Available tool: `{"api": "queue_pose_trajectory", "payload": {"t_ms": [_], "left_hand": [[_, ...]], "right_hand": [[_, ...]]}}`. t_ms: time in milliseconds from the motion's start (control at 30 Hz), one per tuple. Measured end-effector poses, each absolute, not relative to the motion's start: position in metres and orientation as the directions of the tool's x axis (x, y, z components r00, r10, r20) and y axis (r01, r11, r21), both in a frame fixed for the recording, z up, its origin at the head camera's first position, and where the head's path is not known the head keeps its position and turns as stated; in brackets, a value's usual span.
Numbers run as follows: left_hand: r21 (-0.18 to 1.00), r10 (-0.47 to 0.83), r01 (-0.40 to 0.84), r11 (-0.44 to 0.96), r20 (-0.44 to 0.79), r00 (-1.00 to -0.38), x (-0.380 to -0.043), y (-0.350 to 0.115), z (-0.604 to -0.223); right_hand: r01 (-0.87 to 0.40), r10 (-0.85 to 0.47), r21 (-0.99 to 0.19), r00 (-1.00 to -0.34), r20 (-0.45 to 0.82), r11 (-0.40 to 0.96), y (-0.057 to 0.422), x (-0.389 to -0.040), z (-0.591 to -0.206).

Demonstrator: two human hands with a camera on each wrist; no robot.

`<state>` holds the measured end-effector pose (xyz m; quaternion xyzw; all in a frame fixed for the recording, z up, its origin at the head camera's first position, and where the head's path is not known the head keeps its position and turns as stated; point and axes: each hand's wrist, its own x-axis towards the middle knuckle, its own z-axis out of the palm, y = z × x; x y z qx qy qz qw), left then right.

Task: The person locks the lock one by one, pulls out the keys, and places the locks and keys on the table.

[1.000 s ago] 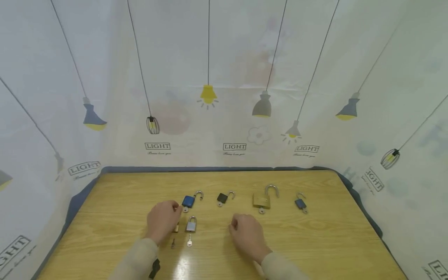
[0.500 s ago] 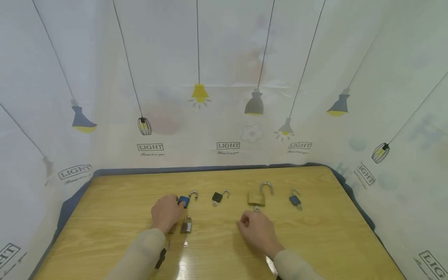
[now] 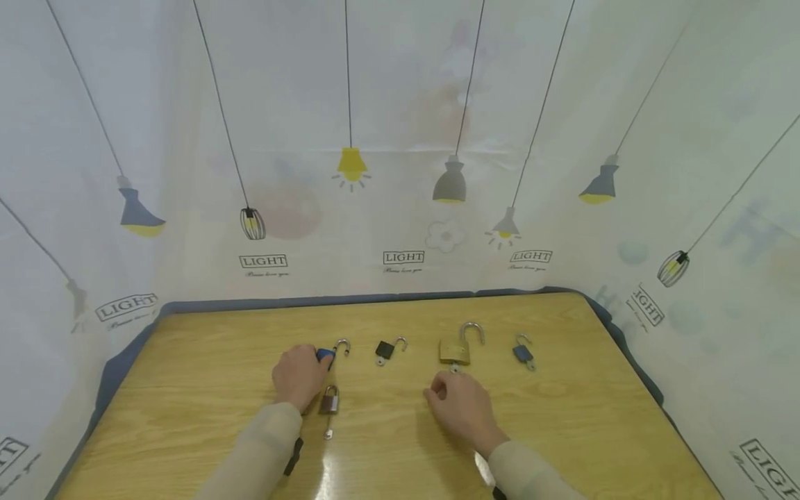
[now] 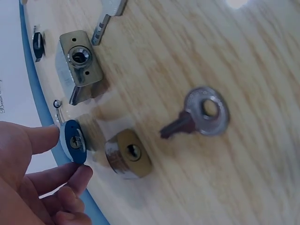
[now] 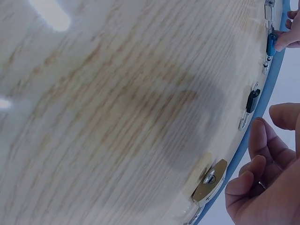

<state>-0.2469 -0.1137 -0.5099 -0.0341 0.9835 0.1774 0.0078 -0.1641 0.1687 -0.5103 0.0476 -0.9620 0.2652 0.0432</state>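
Note:
My left hand (image 3: 298, 373) holds a blue padlock (image 4: 73, 142) between thumb and fingers, at the back left of the table; its shackle (image 3: 342, 345) stands unlatched. The lock's keyhole face shows in the left wrist view. Just in front of that hand lie a silver padlock (image 3: 329, 401) with a closed shackle and its key (image 3: 328, 434). A small brass-faced padlock (image 4: 129, 153) and another key (image 4: 208, 115) are hidden under my left arm in the head view. My right hand (image 3: 461, 406), fingers loosely curled around nothing, hovers in front of a large brass padlock (image 3: 454, 352).
A black padlock (image 3: 384, 350) with a key sits in the back row, between the blue and brass ones. Farther right lies a smaller blue padlock (image 3: 523, 353) with a key. Their shackles are unlatched. The wooden table (image 3: 594, 417) meets a printed curtain (image 3: 400, 208) behind.
My left hand has moved right and forward onto the blue padlock and now grips it; the key at that lock no longer shows. My right hand has shifted slightly closer to the brass padlock.

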Motion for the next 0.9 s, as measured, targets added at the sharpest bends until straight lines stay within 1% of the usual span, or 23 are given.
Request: {"api": "queue_pose_trajectory", "payload": {"t_ms": [200, 333, 467, 633, 900], "left_hand": [[0.327, -0.072, -0.085, 0.941, -0.051, -0.996, -0.2507, -0.1169, -0.5154], [0.351, -0.075, -0.095, 0.932, -0.071, -0.995, -0.2533, -0.1155, -0.517], [0.382, -0.075, -0.102, 0.919, -0.086, -0.994, -0.2548, -0.114, -0.5168], [0.395, -0.061, -0.099, 0.913, -0.106, -0.992, -0.2549, -0.1155, -0.5144], [0.416, -0.036, -0.104, 0.903, -0.168, -0.985, -0.2554, -0.1169, -0.5083]], "right_hand": [[-0.093, -0.06, -0.511, -0.995, 0.08, 0.855, 0.1684, -0.1662, -0.5133], [-0.086, -0.057, -0.494, -0.996, 0.072, 0.865, 0.172, -0.1669, -0.5143], [-0.09, -0.063, -0.505, -0.995, 0.071, 0.859, 0.1747, -0.1669, -0.5136], [-0.106, -0.08, -0.521, -0.994, 0.071, 0.847, 0.175, -0.167, -0.514], [-0.11, -0.082, -0.511, -0.994, 0.077, 0.853, 0.1756, -0.1676, -0.5174]]}}
